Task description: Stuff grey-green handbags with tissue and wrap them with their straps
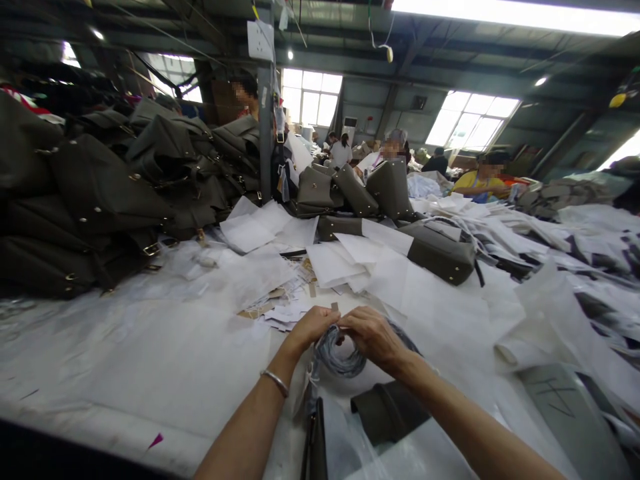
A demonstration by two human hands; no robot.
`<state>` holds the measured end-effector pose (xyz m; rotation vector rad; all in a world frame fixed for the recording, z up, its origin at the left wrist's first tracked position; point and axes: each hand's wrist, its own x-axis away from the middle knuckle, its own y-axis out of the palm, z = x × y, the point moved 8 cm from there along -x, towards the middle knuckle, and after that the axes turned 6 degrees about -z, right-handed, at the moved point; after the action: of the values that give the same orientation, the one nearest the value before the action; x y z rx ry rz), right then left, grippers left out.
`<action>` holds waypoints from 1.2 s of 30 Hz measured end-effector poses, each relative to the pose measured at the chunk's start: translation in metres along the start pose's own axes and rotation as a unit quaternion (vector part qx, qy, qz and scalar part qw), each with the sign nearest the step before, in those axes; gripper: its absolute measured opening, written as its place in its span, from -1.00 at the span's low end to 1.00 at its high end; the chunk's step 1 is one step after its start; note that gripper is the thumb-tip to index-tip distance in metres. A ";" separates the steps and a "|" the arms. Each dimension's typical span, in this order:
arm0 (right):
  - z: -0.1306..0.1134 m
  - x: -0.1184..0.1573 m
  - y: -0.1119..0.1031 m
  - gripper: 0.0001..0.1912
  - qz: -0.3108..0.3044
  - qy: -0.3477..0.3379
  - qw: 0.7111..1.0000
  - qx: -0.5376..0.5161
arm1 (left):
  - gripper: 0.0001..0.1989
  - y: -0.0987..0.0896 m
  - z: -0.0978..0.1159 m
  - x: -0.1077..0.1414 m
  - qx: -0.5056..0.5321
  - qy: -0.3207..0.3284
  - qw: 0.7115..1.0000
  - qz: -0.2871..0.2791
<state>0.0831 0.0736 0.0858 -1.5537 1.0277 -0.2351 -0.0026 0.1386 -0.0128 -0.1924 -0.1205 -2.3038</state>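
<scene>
In the lower centre of the frame, the left hand (pixel 316 325) pinches a small taupe tab (pixel 335 307); the right hand (pixel 373 335) meets it at the fingertips, its exact grip impossible to tell. Just below them sits a plastic-wrapped coiled strap (pixel 330 360). Dark olive handbags (pixel 100 183) heap up at the upper left.

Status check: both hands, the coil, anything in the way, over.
Left hand and right hand meeting at top of grey coil. Small tab poking up between them, exact grip unclear. Paper scraps just beyond; dark folded piece near right forearm.
</scene>
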 end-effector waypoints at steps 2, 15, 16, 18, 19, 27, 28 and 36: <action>0.017 -0.005 0.002 -0.85 -0.014 0.089 0.994 -0.066 | -0.52 -0.001 0.002 0.000 -0.021 0.004 1.000 0.021; 0.068 0.009 0.032 -0.63 -0.027 0.334 0.815 -0.473 | -0.74 -0.005 0.034 0.011 -0.087 0.070 0.990 0.083; 0.067 0.009 0.032 -0.64 -0.043 0.328 0.811 -0.483 | -0.72 -0.002 0.035 0.013 -0.083 0.071 0.992 0.066; 0.067 0.011 0.032 -0.66 -0.066 0.322 0.808 -0.489 | -0.66 0.005 0.035 0.014 -0.064 0.070 0.995 0.027; 0.068 0.013 0.031 -0.66 -0.069 0.325 0.807 -0.489 | -0.62 0.008 0.034 0.015 -0.053 0.069 0.996 0.013; 0.080 0.020 0.034 -0.64 -0.058 0.344 0.818 -0.458 | -0.73 0.015 0.037 0.016 -0.073 0.109 0.991 0.037; 0.081 0.019 0.033 -0.67 -0.058 0.340 0.828 -0.442 | -0.72 0.015 0.036 0.015 -0.071 0.106 0.991 0.039; 0.064 0.015 0.012 -0.87 -0.014 0.238 0.946 -0.218 | -0.77 0.014 0.015 0.008 -0.041 0.015 0.999 0.031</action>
<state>0.1279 0.1087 0.0512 -1.9647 1.5116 -0.4403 0.0038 0.1258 0.0036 -0.2012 -0.0059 -2.2502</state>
